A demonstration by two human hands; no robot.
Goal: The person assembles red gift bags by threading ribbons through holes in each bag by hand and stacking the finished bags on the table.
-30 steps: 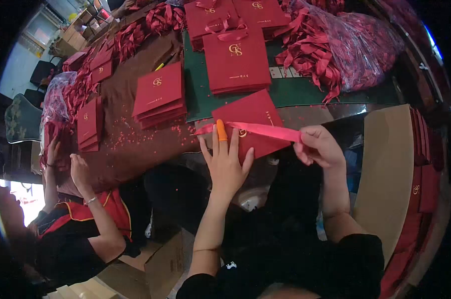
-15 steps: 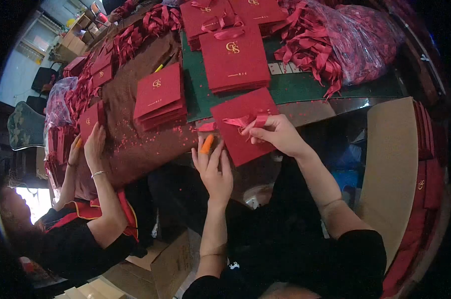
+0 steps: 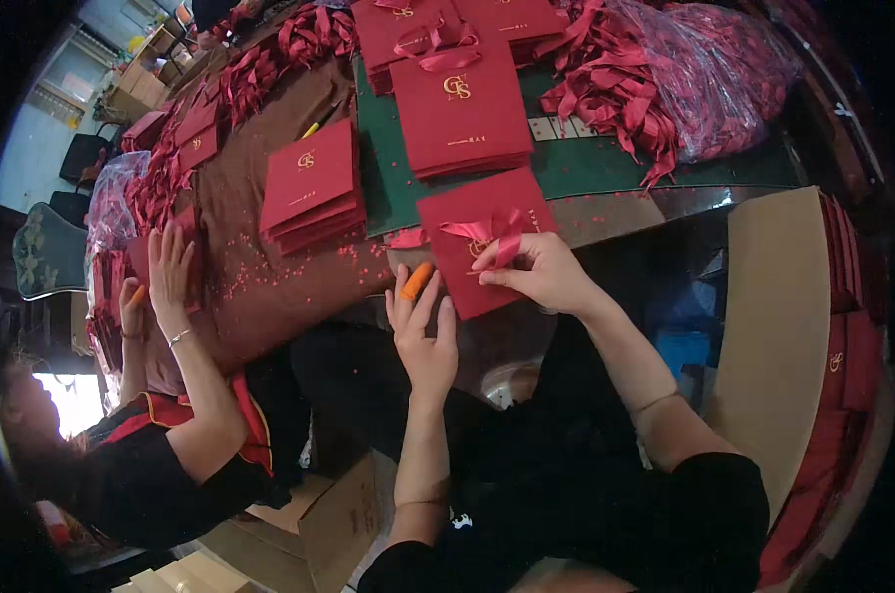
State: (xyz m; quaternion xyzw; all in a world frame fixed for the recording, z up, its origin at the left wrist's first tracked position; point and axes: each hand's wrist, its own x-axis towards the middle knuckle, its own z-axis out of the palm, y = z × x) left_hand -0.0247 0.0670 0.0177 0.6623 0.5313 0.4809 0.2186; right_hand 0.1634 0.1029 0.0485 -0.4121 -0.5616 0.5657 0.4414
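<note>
Closed in a thumb-and-finger pinch, my right hand (image 3: 544, 273) holds the ribbon (image 3: 508, 244) over the red bag (image 3: 465, 285) at the table's (image 3: 605, 211) edge. Beside it, my left hand (image 3: 426, 348) is loosely open, apparently empty. Ribbon-drawing, I judge; continuing calls for a steadied bag.

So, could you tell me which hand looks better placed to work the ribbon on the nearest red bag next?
Probably the right hand: its fingertips seem to pinch the ribbon over the red bag, while the left hand is open beside the bag's edge.
</note>
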